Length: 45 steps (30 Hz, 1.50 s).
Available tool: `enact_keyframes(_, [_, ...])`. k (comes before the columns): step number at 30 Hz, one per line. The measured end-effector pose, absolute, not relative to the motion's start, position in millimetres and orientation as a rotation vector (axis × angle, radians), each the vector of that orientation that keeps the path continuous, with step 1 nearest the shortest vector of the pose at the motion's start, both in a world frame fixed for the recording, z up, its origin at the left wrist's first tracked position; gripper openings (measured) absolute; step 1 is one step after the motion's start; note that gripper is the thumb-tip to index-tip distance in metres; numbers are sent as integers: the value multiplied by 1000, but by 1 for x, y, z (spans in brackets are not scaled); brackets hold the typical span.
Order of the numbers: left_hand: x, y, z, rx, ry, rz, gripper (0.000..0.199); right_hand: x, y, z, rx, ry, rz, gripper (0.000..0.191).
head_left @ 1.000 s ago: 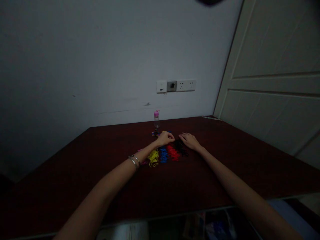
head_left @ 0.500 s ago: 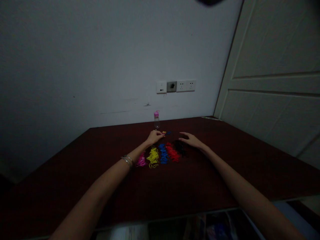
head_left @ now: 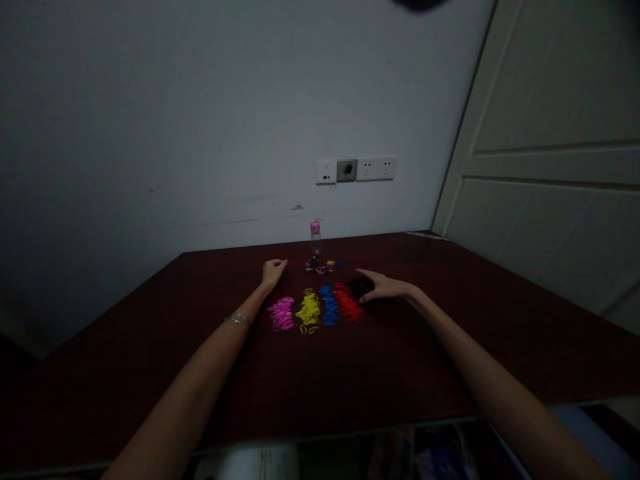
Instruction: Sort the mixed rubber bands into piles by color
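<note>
Small elastic bands lie sorted by colour on the dark red table: pink bands [head_left: 283, 314], yellow bands [head_left: 309, 309], blue bands [head_left: 329, 307], red bands [head_left: 348, 303] and black bands [head_left: 359, 287]. My right hand [head_left: 386, 287] is open around the black bands, thumb apart from the fingers; the hand partly hides that pile. To the left, beyond the pink bands, my left hand [head_left: 274, 272] rests near the table with its fingers curled together, and nothing shows in them. Behind the sorted piles sits a small mixed cluster of coloured bands [head_left: 323, 267], between the hands.
A clear bottle with a pink top [head_left: 316, 240] stands behind the mixed cluster, near the wall. Sockets [head_left: 377, 169] are on the wall above. A pale panelled door [head_left: 550, 160] rises at the right. Below the table's front edge, an open storage space [head_left: 340, 457] holds dim items.
My left hand has moved left, away from the mixed cluster, uncovering it and the pink bands. My right hand has come down closer around the black bands. The camera view has shifted slightly.
</note>
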State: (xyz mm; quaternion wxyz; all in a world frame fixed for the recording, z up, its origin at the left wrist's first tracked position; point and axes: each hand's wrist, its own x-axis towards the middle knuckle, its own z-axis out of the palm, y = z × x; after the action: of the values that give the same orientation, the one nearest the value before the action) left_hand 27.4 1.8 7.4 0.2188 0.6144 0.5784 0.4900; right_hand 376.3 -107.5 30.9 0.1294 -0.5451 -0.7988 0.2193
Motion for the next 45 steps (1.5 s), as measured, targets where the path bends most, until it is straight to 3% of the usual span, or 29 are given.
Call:
enact_keyframes(23, [29, -8, 9, 1742, 1585, 1323, 31, 376, -100, 23, -1679, -2343, 586, 110])
enact_keyframes(32, [32, -13, 15, 1734, 1626, 1312, 28, 379, -99, 23, -1641, -2210, 666, 96])
enact_keyframes(39, [31, -11, 11, 1740, 1616, 1305, 29, 373, -106, 28, -1638, -2309, 625, 109])
enact_keyframes(45, [30, -8, 8, 1756, 1613, 1301, 28, 373, -107, 27, -1657, -2348, 598, 109])
